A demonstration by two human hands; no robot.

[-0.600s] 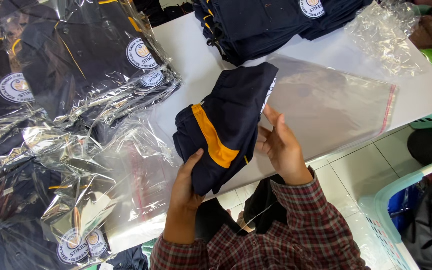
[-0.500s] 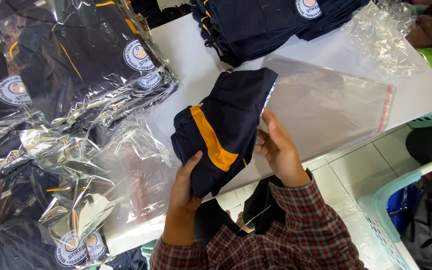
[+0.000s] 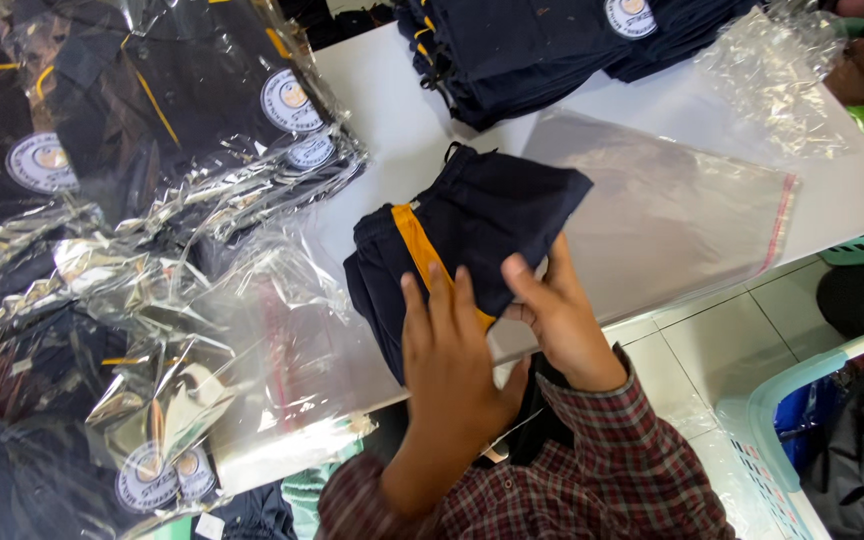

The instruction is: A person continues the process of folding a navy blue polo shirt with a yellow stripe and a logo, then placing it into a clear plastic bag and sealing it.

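A folded dark navy garment [image 3: 472, 215] with an orange stripe lies on the white table [image 3: 382, 110]. My left hand [image 3: 449, 355] rests flat on its near end, fingers spread over the stripe. My right hand [image 3: 557, 315] grips the garment's right edge, thumb on top. A flat clear plastic bag [image 3: 672, 210] with a red-edged flap lies just right of the garment, partly under it.
Bagged dark garments with round badges [image 3: 102, 150] are heaped at the left. A stack of unbagged navy garments [image 3: 552, 50] sits at the far side, crumpled plastic [image 3: 782, 70] at the far right. Plastic baskets [image 3: 802, 430] stand on the tiled floor at right.
My left hand has slid up from the garment's lower edge onto its top. The garment has turned to lie flatter and more crosswise on the table. The right hand stays on its right edge.
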